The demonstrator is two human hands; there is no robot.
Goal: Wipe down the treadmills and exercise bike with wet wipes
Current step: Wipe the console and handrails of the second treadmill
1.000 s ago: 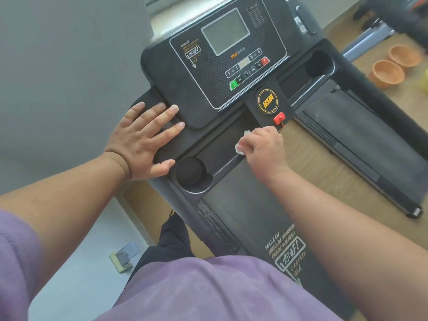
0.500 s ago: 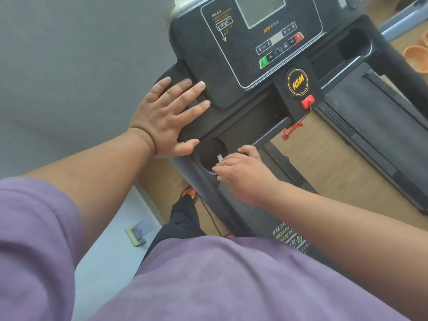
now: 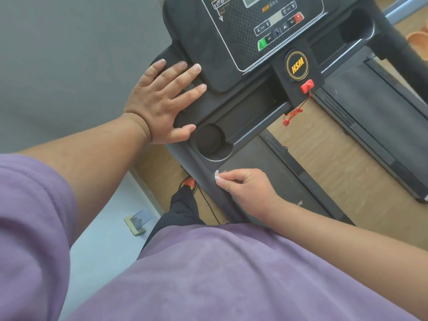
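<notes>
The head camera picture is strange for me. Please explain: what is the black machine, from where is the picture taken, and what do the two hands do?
The camera sits on the person's head and looks down, so you see their own arms and purple shirt. The black machine is a treadmill; its control panel has a green button and a red safety key with a cord. The left hand lies flat, fingers straight, on the console's left side, beside a round cup holder. The right hand pinches a small white wet wipe against the frame just below the cup holder.
</notes>
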